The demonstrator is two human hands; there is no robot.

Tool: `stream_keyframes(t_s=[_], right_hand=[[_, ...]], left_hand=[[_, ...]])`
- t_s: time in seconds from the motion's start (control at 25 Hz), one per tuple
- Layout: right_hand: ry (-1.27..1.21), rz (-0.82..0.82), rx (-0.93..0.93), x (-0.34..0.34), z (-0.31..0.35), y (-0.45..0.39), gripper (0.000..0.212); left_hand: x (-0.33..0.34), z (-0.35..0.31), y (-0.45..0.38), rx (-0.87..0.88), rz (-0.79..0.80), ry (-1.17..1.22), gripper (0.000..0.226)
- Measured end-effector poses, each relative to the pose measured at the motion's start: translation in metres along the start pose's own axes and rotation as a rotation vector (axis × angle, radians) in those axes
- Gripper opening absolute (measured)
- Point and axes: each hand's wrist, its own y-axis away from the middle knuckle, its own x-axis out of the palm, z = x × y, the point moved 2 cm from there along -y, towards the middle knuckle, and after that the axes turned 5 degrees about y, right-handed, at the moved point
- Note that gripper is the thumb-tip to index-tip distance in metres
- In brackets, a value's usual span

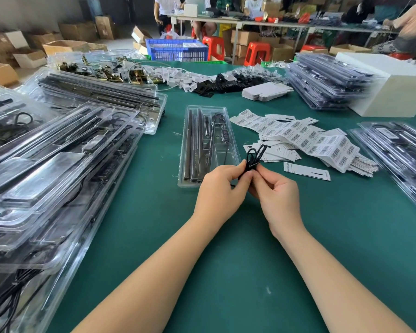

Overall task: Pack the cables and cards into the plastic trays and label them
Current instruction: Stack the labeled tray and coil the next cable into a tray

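Observation:
A clear plastic tray (pixel 229 131) lies open on the green table straight ahead, holding dark metal bars and a small black controller with a thin lead. Just in front of its near right corner, my left hand (pixel 220 188) and my right hand (pixel 277 195) both pinch a small coiled black cable (pixel 253 157) between their fingertips, its loops sticking up above my fingers. Barcode label sheets (pixel 322 140) spread out to the right of the tray, with white cards (pixel 305 170) lying beside them.
Tall heaps of packed clear trays (pixel 58 164) fill the left side. More tray stacks (pixel 327 82) and a white box (pixel 399 87) stand at the right and far right. Loose black and white parts (pixel 226 80) lie at the back. People sit at a far table.

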Motion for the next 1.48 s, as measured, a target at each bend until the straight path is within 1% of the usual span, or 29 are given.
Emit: stream_keyframes(t_s=[0.12,0.24,0.32,0.48,0.56,0.64,0.72,0.8,0.88,0.96,1.0,1.04,1.08,1.12,1.16,1.28,1.4,1.48], right_hand=[[-0.056,0.015,0.048,-0.001,0.001,0.001,0.033],[-0.057,-0.013,0.068,0.003,0.003,0.004,0.019],[-0.075,-0.054,0.087,0.004,0.003,0.004,0.022],[-0.223,-0.117,0.157,0.004,0.0,0.001,0.021],[-0.241,-0.138,0.168,0.003,-0.001,-0.001,0.024],[-0.245,-0.144,0.17,-0.001,0.0,-0.003,0.026],[-0.202,-0.132,0.167,-0.005,0.0,-0.006,0.021],[-0.152,-0.148,0.148,-0.009,0.0,-0.008,0.017],[-0.149,-0.207,0.147,-0.01,0.0,-0.009,0.02],[-0.168,-0.252,0.172,-0.012,-0.002,-0.01,0.021],[-0.181,-0.264,0.188,-0.013,-0.002,-0.01,0.02],[-0.196,-0.273,0.202,-0.014,-0.003,-0.01,0.019],[-0.21,-0.279,0.208,-0.015,-0.004,-0.01,0.019],[-0.219,-0.282,0.209,-0.015,-0.004,-0.01,0.019],[-0.225,-0.285,0.207,-0.015,-0.003,-0.01,0.018],[-0.245,-0.316,0.21,-0.015,-0.004,-0.01,0.016],[-0.266,-0.367,0.216,-0.015,-0.004,-0.011,0.017],[-0.271,-0.383,0.214,-0.015,-0.004,-0.012,0.019]], left_hand=[[0.004,-0.003,0.003,0.113,-0.01,-0.121,0.027],[0.005,-0.005,0.004,0.184,-0.042,-0.182,0.018],[0.007,-0.005,0.004,0.175,-0.029,-0.14,0.014],[0.008,-0.001,0.0,0.162,-0.014,-0.033,0.015],[0.007,0.001,-0.001,0.199,0.021,0.007,0.02],[0.008,0.001,0.0,0.235,0.098,0.033,0.026],[0.005,0.004,-0.001,0.247,0.169,0.016,0.03],[-0.002,0.005,-0.003,0.283,0.197,-0.06,0.035],[-0.013,0.008,-0.008,0.301,0.172,-0.247,0.049],[-0.023,0.016,-0.013,0.214,0.19,-0.439,0.068],[-0.027,0.022,-0.014,0.143,0.216,-0.478,0.068],[-0.03,0.027,-0.015,0.081,0.226,-0.466,0.058],[-0.031,0.031,-0.016,0.041,0.22,-0.419,0.043],[-0.031,0.032,-0.016,0.021,0.209,-0.365,0.029],[-0.031,0.032,-0.015,0.022,0.198,-0.338,0.02],[-0.03,0.031,-0.014,0.043,0.162,-0.291,0.01],[-0.031,0.031,-0.013,0.007,0.159,-0.176,0.007],[-0.032,0.03,-0.013,-0.006,0.134,-0.145,0.003]])
